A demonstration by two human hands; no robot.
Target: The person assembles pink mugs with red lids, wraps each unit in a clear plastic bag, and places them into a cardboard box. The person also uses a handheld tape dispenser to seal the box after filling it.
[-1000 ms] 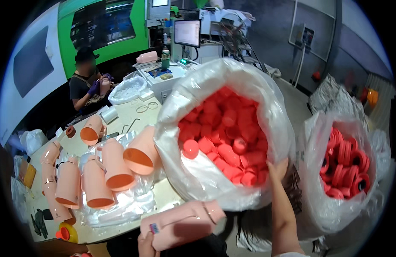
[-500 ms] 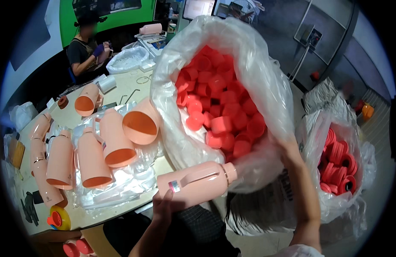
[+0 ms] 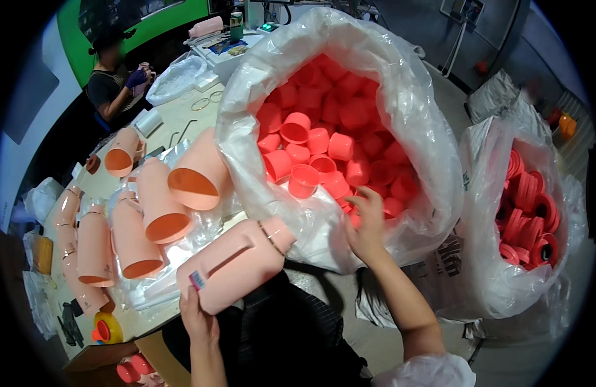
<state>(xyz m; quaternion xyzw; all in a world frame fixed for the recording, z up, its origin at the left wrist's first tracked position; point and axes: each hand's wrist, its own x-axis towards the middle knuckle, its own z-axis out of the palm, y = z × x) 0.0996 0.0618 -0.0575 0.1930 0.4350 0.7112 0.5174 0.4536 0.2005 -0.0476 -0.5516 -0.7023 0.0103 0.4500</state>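
Observation:
My left hand (image 3: pixel 198 320) grips the base of a salmon-pink plastic bottle (image 3: pixel 236 261) that lies tilted, its neck pointing up and right. My right hand (image 3: pixel 367 222) reaches over the rim of a large clear plastic bag (image 3: pixel 401 84) full of red-pink caps (image 3: pixel 323 145). Its fingers rest among the caps at the bag's near edge; I cannot tell whether they hold one.
Several more pink bottles (image 3: pixel 149 206) lie on plastic sheeting on the table (image 3: pixel 182 119) to my left. A second bag of red ring-shaped parts (image 3: pixel 527 213) stands at the right. Another person (image 3: pixel 111 84) in purple gloves works at the table's far end.
My right hand moved from the outside of the big bag up over its rim into the caps. My left hand raised the bottle, and the view moved closer to the bag.

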